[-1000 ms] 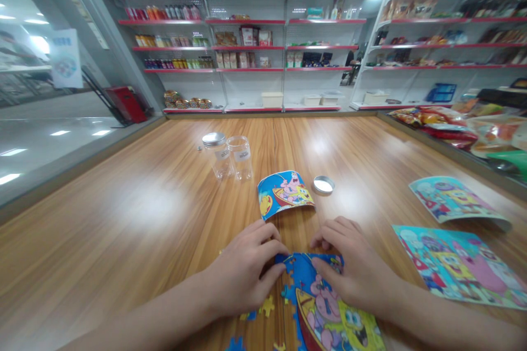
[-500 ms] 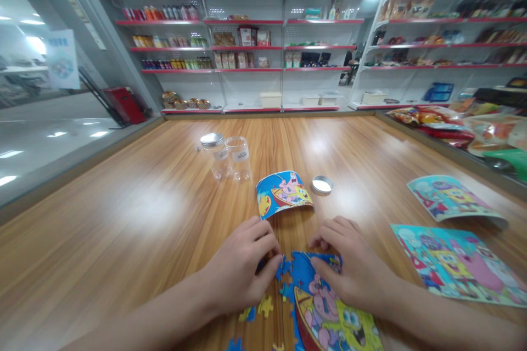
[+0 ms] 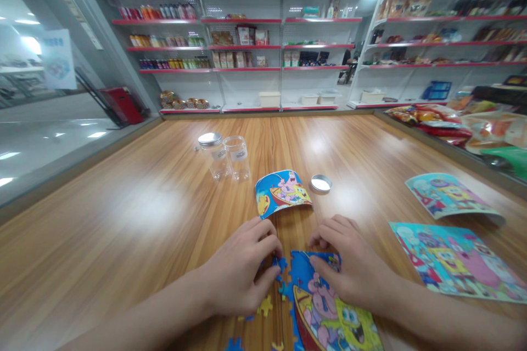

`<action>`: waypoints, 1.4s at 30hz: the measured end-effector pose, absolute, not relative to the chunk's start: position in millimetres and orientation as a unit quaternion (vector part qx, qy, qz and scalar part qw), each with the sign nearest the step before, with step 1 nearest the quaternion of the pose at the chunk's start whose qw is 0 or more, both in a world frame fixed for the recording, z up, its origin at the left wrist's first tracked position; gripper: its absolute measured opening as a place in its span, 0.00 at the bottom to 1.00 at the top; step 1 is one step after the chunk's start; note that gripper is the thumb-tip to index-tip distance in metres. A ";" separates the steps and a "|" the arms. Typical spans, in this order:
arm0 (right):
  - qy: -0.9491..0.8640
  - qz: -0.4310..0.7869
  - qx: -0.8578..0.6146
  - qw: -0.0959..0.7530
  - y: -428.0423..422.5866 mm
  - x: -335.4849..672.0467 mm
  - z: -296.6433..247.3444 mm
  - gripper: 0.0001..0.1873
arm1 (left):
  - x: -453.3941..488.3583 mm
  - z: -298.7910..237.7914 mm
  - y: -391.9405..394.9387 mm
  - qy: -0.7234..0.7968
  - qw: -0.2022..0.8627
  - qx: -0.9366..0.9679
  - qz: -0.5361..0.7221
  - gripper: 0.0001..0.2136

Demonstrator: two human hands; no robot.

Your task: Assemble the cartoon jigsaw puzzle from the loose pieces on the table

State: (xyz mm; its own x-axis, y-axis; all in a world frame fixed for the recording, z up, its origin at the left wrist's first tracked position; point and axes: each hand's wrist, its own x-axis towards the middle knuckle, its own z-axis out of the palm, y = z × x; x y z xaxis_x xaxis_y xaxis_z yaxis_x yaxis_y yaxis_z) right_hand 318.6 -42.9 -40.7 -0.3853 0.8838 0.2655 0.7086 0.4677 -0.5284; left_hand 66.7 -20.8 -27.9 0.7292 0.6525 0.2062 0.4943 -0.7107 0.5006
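A partly joined jigsaw puzzle (image 3: pixel 319 299) lies in front of me, its right side showing pink and yellow cartoon figures in a red boat on blue. My left hand (image 3: pixel 249 266) pinches a blue puzzle piece (image 3: pixel 281 267) beside the puzzle's left edge, a narrow gap from it; the fingers hide part of the piece. My right hand (image 3: pixel 349 258) lies over the puzzle's upper right, thumb pressed on its face and fingers curled at the top edge, holding it down. Loose pieces, among them a yellow puzzle piece (image 3: pixel 265 305) and a blue one (image 3: pixel 234 345), lie below my left hand.
A curved picture card (image 3: pixel 284 192) of the boat scene stands beyond my hands, beside a metal lid (image 3: pixel 321 183). Farther left are a lidded clear jar (image 3: pixel 216 159) and an open jar (image 3: pixel 237 159). Two picture sheets (image 3: pixel 457 263) lie right. Stocked shelves (image 3: pixel 242 68) stand behind the table.
My left hand has shifted slightly, and the blue piece in its fingers has turned and moved a little away from the puzzle's edge. The right hand stays on the puzzle.
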 end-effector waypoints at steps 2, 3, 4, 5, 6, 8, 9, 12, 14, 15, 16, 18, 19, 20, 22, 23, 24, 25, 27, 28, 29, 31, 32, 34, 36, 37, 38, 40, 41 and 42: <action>-0.815 0.167 -0.487 0.265 -42.7 318.4 -40.9 0.09 | 67.1 -28.3 -21.0 0.321 0.213 0.904 0.185 0.07; -0.815 0.167 -0.487 0.265 -42.7 318.2 -41.0 0.09 | 67.5 -28.9 -21.3 0.323 0.214 0.903 0.185 0.06; -0.815 0.168 -0.488 0.265 -42.7 318.1 -41.2 0.09 | 67.9 -29.6 -21.7 0.326 0.214 0.902 0.186 0.06; -0.815 0.169 -0.487 0.265 -42.8 318.0 -41.4 0.09 | 68.3 -30.3 -22.0 0.330 0.214 0.900 0.186 0.06; -0.815 0.169 -0.487 0.264 -42.9 318.0 -41.7 0.09 | 68.6 -30.9 -22.3 0.333 0.214 0.899 0.186 0.05; -0.816 0.169 -0.486 0.262 -43.4 318.2 -42.0 0.09 | 68.7 -31.1 -22.2 0.336 0.215 0.898 0.185 0.05; -0.817 0.169 -0.486 0.260 -43.7 318.3 -42.1 0.09 | 68.2 -30.5 -21.8 0.336 0.215 0.898 0.185 0.05; -0.817 0.169 -0.487 0.256 -44.1 318.8 -41.8 0.09 | 64.9 -26.1 -20.1 0.320 0.216 0.905 0.181 0.07; -0.817 0.170 -0.488 0.257 -43.9 318.8 -41.2 0.09 | 62.1 -22.8 -19.2 0.306 0.218 0.911 0.171 0.11; -0.816 0.170 -0.488 0.258 -43.7 318.7 -40.9 0.09 | 60.9 -21.6 -18.9 0.299 0.219 0.914 0.165 0.12; -0.816 0.170 -0.488 0.259 -43.6 318.6 -40.6 0.09 | 60.1 -20.8 -18.6 0.293 0.221 0.917 0.158 0.13; -0.816 0.169 -0.487 0.261 -43.4 318.3 -40.1 0.09 | 59.6 -20.9 -18.2 0.287 0.225 0.919 0.150 0.12; -0.816 0.169 -0.487 0.262 -43.4 318.2 -40.0 0.09 | 59.9 -21.5 -18.0 0.288 0.228 0.918 0.150 0.12; -0.816 0.168 -0.486 0.262 -43.4 318.1 -40.0 0.09 | 60.4 -22.5 -17.9 0.291 0.231 0.916 0.151 0.11; -0.816 0.167 -0.487 0.263 -43.2 318.0 -40.3 0.09 | 61.6 -24.8 -17.9 0.303 0.235 0.910 0.155 0.10; -0.816 0.166 -0.487 0.263 -43.1 318.0 -40.6 0.09 | 62.1 -25.8 -18.0 0.308 0.236 0.908 0.157 0.09; -0.816 0.166 -0.487 0.264 -43.0 318.0 -40.9 0.09 | 62.6 -26.6 -18.2 0.312 0.234 0.907 0.159 0.09; -0.816 0.167 -0.486 0.264 -42.9 318.0 -41.2 0.09 | 63.0 -27.3 -18.6 0.315 0.230 0.907 0.159 0.09; -0.816 0.168 -0.486 0.264 -43.0 318.0 -41.7 0.09 | 63.4 -28.0 -19.4 0.315 0.213 0.911 0.158 0.08; -0.816 0.169 -0.486 0.264 -43.1 318.0 -41.9 0.09 | 63.5 -28.1 -19.7 0.311 0.200 0.916 0.157 0.08; -0.816 0.170 -0.486 0.263 -43.3 318.0 -42.1 0.09 | 63.6 -28.2 -20.1 0.306 0.185 0.921 0.154 0.08; -0.816 0.171 -0.486 0.263 -43.8 318.2 -42.4 0.08 | 63.8 -28.1 -20.5 0.289 0.149 0.934 0.149 0.09; -0.816 0.172 -0.486 0.263 -44.0 318.4 -42.5 0.08 | 64.0 -28.1 -20.5 0.278 0.130 0.940 0.146 0.10; -0.815 0.172 -0.486 0.264 -44.1 318.7 -42.6 0.08 | 64.7 -28.0 -20.2 0.259 0.092 0.951 0.141 0.11; -0.815 0.171 -0.487 0.265 -43.9 318.8 -42.2 0.09 | 65.7 -28.1 -19.5 0.246 0.059 0.958 0.133 0.12; -0.815 0.170 -0.486 0.264 -43.7 318.8 -41.9 0.09 | 66.3 -28.4 -19.2 0.241 0.042 0.961 0.130 0.12; -0.816 0.168 -0.486 0.265 -43.6 318.7 -41.5 0.09 | 67.0 -28.8 -18.9 0.236 0.025 0.963 0.127 0.12; -0.816 0.166 -0.486 0.265 -43.4 318.3 -40.9 0.09 | 68.1 -29.9 -18.8 0.225 -0.009 0.967 0.120 0.12; -0.816 0.165 -0.486 0.266 -43.4 318.1 -40.9 0.09 | 68.7 -30.5 -19.0 0.221 -0.025 0.968 0.117 0.12; -0.817 0.165 -0.485 0.266 -43.4 318.0 -41.0 0.09 | 69.2 -31.1 -19.4 0.218 -0.038 0.969 0.114 0.12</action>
State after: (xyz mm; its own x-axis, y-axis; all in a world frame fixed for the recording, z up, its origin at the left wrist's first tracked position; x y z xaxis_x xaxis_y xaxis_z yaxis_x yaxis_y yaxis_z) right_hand 318.0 -43.4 -41.0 -0.3881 0.8798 0.2743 0.7042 0.4751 -0.5276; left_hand 69.2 -19.4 -31.1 0.8792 0.4131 0.2376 0.4305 -0.9023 -0.0244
